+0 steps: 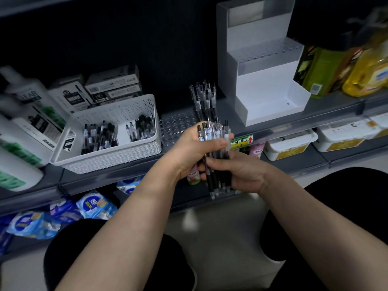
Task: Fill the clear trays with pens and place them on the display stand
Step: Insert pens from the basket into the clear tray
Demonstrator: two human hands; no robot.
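left hand (195, 148): fingers curled round the upper part of a bundle of pens (218, 179), tips down. right hand (241, 173): gripping the bundle's lower ends, just below the left. clear tray (178, 127): on the shelf (117, 175) just beyond the left hand, a few standing pens (204, 97) at its far right, most holes unfilled. display stand (262, 80): beyond and right of both hands, no tray on it yet. white basket (109, 158): left of the hands, loose pens inside. step, as judged: squaring a handful for loading. next calls for freeing single pens and seating each upright in an open hole.
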